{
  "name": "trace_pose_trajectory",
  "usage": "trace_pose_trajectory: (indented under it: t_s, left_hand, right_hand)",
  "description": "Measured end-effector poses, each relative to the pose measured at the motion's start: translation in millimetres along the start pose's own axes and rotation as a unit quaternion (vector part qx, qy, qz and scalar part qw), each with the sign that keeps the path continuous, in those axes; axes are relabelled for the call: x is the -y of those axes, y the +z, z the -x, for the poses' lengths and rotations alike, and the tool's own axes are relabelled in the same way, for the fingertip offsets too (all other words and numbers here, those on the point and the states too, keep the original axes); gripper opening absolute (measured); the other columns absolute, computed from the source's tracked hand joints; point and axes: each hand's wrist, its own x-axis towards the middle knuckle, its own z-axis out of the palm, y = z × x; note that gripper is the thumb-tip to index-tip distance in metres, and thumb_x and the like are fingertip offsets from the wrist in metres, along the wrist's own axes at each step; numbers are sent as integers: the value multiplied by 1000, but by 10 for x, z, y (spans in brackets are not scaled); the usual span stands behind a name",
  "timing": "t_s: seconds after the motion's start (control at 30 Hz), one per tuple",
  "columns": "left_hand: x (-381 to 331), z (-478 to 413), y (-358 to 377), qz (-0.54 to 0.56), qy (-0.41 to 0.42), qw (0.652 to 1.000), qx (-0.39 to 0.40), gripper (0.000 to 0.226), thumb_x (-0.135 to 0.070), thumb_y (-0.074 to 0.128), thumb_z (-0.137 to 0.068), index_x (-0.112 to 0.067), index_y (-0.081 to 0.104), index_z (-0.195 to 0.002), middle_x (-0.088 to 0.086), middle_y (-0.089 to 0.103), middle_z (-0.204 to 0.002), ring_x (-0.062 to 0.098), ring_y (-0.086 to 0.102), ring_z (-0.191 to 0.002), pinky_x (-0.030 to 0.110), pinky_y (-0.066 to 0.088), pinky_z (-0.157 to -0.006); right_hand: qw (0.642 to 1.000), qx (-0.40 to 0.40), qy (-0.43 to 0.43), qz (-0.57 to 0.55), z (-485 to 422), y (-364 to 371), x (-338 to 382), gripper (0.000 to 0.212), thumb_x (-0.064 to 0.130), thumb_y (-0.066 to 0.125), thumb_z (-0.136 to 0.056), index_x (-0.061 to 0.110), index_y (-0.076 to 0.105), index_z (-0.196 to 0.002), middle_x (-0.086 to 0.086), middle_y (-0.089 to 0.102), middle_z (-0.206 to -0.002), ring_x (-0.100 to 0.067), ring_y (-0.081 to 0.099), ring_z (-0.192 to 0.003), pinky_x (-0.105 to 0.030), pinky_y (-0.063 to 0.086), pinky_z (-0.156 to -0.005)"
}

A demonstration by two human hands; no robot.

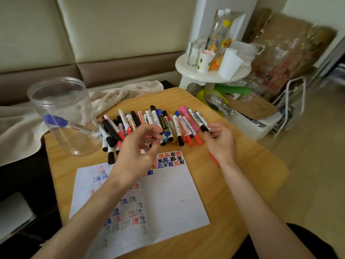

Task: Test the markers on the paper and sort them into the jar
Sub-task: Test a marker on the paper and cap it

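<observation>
Left grip (138, 146) hovers over the near side of the marker pile (158, 120), fingers curled in; a blurred red-white bit shows under them, so can't tell if it has hold of anything. Right grip (221, 140) is at the right end of the pile, thumb and fingertips closed on the cap end of a black-capped marker (199, 118), probably picking the next one to test. The pile lies in a rough row along the far edge of the counter (242, 165), caps mostly toward the person, easy to grab one by one. Paper (171, 199) sits between the pile and the near edge, right under the forearms, already carrying red, blue and black scribbles. Clear jar (61, 101) stands at the far left corner just beside the pile, within left reach; one blue-capped marker (56, 120) leans inside. A red piece (213, 158) lies on the counter under the right wrist, maybe a cap. Most sorting is not yet done.
</observation>
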Motion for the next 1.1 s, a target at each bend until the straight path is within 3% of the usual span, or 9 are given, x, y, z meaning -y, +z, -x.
trace_pose_trajectory:
  t_s: [0.23, 0.37, 0.47, 0.53, 0.63, 0.7, 0.8, 0.93, 1.1]
  left_hand:
    - [134, 9, 97, 9, -32, 999, 34, 23, -8, 65, -98, -28, 66, -110, -7, 70, -103, 12, 69, -96, 32, 58, -82]
    - [159, 13, 110, 0, -25, 999, 45, 23, -11, 65, -98, -29, 67, -111, -11, 69, -102, 10, 70, -95, 30, 60, -78]
    - [185, 17, 96, -17, -23, 998, 56, 21, -15, 66, -98, -32, 66, -111, -15, 69, -103, 8, 70, -97, 25, 59, -82]
    - [186, 31, 89, -18, -25, 997, 64, 22, -14, 66, -98, -31, 66, -113, -15, 70, -104, 9, 71, -95, 25, 59, -82]
    - [165, 42, 109, -23, -38, 996, 73, 23, -18, 62, -101, -26, 65, -122, -10, 72, -105, 9, 74, -91, 30, 62, -78]
    - [138, 62, 129, -34, -37, 996, 71, 27, -24, 61, -102, -22, 64, -129, -8, 74, -108, 8, 74, -88, 31, 63, -72]
    - [121, 86, 135, -20, -52, 997, 57, 30, -28, 62, -101, -17, 67, -129, -3, 75, -108, 8, 75, -86, 27, 62, -64]
    - [149, 103, 69, 5, -91, 995, 31, 19, -28, 66, -98, -15, 73, -109, -2, 77, -92, 13, 75, -80, 27, 62, -62]
    - [245, 165, -21, -37, -72, 997, -1, 14, -26, 64, -99, -17, 72, -105, -10, 76, -90, 5, 74, -84, 23, 60, -67]
  right_hand:
    - [987, -3, 32, 157, -262, -61, -249, 40, 27, 78, -92, 13, 69, -128, -8, 69, -126, -27, 63, -121, -38, 53, -92]
    - [979, -28, 29, 201, -261, -50, -289, 21, 30, 77, -93, 14, 78, -107, -5, 76, -106, -26, 68, -101, -27, 43, -70]
    - [984, -62, 88, 141, -197, -118, -145, 16, 29, 76, -94, 17, 80, -102, 0, 76, -95, -18, 64, -81, -26, 43, -67]
    - [990, -78, 105, 51, -109, -172, 18, 15, 29, 78, -92, 16, 81, -99, 6, 72, -86, -16, 69, -81, -28, 49, -68]
    - [983, -1, 95, -157, 234, -175, 362, 9, 22, 83, -88, 22, 82, -97, 12, 77, -86, -4, 73, -83, -19, 55, -72]
    - [970, 84, 73, -217, 561, -116, 523, 12, 19, 83, -88, 28, 80, -95, 12, 79, -89, 0, 73, -85, -13, 54, -69]
    - [967, 147, 34, -204, 918, 16, 600, 16, 21, 83, -88, 35, 79, -94, 17, 79, -91, -2, 73, -89, -17, 57, -75]
    - [959, 182, 17, -217, 1092, 126, 621, 19, 19, 84, -87, 36, 77, -94, 18, 78, -92, -1, 72, -88, -18, 57, -78]
    - [948, 269, -8, -172, 1125, 145, 616, 31, 18, 82, -90, 23, 77, -119, 15, 78, -98, 3, 69, -88, -15, 53, -77]
